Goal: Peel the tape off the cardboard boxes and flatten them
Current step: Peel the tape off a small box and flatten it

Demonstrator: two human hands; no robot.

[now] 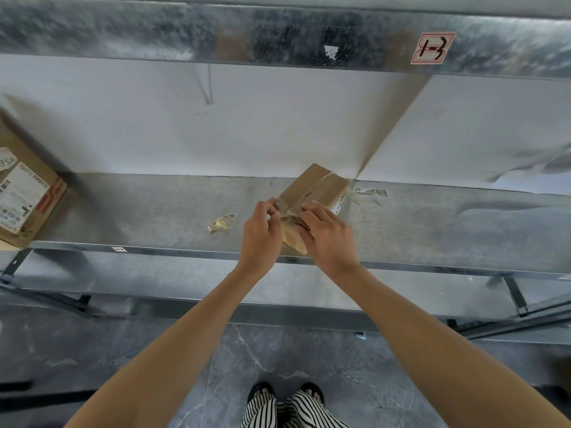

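Small box (318,186) lies on the metal shelf (154,208) near the front edge. Its long axis runs 7 to 1 o'clock, far end close to the white backing (247,118). Brown tape (298,201) crosses the top face & wraps the near end.

Both hands are at that near end:
- L hand (262,233), at 9 o'clock of the box: fingers curled, thumb & fingertips pinched on what looks like a lifted tape edge.
- R hand (329,234), at 5 o'clock: curled over the near end, clamping the box down, fingertips on the tape.

Step in hand, as I read it: strip the tape off this 1 box. It looks closed & not yet flattened.

Doing it well:
- Pull low & slow toward 9 o'clock, nearly flat along the face, so the strip comes off whole & doesn't rip the card's skin.
- Press w/ R hand right beside the peel line, shifting it toward 1 o'clock as the peel travels.
- Regrip close to the box if the strip stretches.
- Tape will prob. cling to fingers, so drop it by the crumpled scrap (220,225) at 9 o'clock.

Another scrap (369,193) lies at 3 o'clock of the box. A 2nd box (24,199), labelled, waits far out at 9 o'clock, well apart.
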